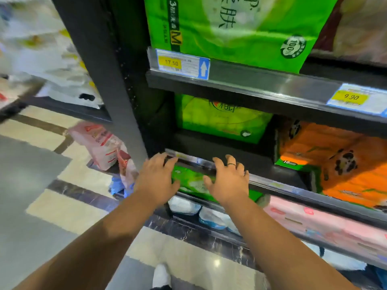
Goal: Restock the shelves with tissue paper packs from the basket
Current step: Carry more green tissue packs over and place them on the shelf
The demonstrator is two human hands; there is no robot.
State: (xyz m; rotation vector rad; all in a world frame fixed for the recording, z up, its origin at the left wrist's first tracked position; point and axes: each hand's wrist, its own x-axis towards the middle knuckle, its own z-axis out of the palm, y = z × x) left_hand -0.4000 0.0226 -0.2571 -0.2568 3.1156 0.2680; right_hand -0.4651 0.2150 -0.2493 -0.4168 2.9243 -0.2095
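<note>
This is a shop: dark metal shelves [261, 82] carry packed tissue goods, and printed price tags [182, 63] sit on the shelf edges.

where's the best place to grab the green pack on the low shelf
Probably by its two ends, from the aisle side, left hand and right hand one per end. The green pack lies wide and flat beneath the shelf rail, so its top is blocked.
</note>
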